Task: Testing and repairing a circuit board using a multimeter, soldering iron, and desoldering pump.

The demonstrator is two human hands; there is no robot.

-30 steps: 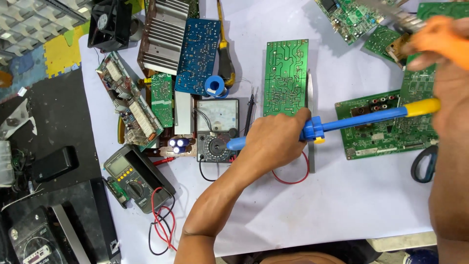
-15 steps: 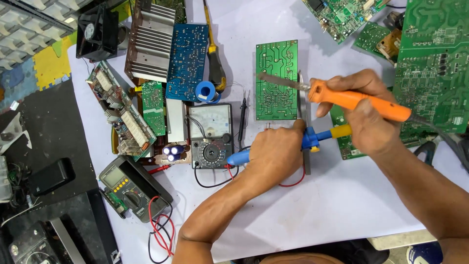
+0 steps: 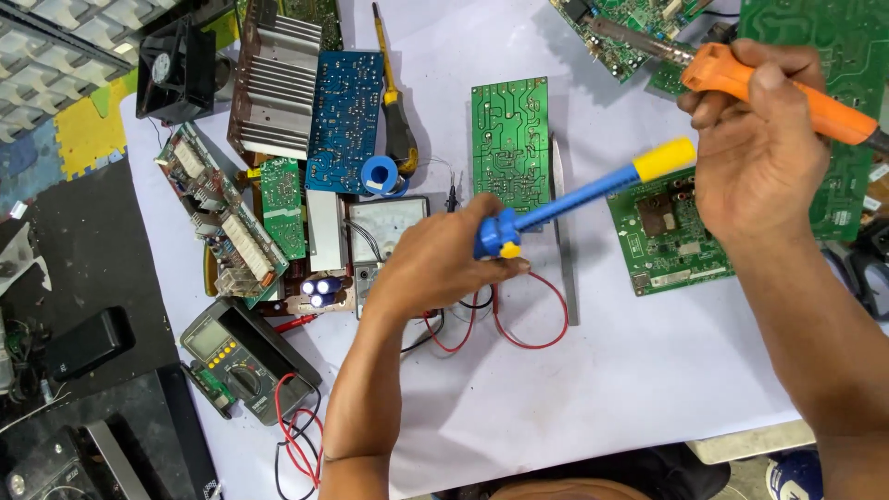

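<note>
Upright board (image 3: 510, 139) mid-desk (image 3: 648, 370); meter (image 3: 243, 361) and heatsink (image 3: 273, 88) to its left, second board (image 3: 667, 236) right, wire loop (image 3: 528, 315) in front.

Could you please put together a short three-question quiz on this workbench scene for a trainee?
1. True or false: the right hand holds an orange-handled soldering iron.
2. Which tool does the left hand grip?
A. a black fan
B. a blue desoldering pump with a yellow end
C. a multimeter
3. Fill in: the upright green circuit board lies on the ___ table sheet.

Key: 1 true; 2 B; 3 white.
</note>
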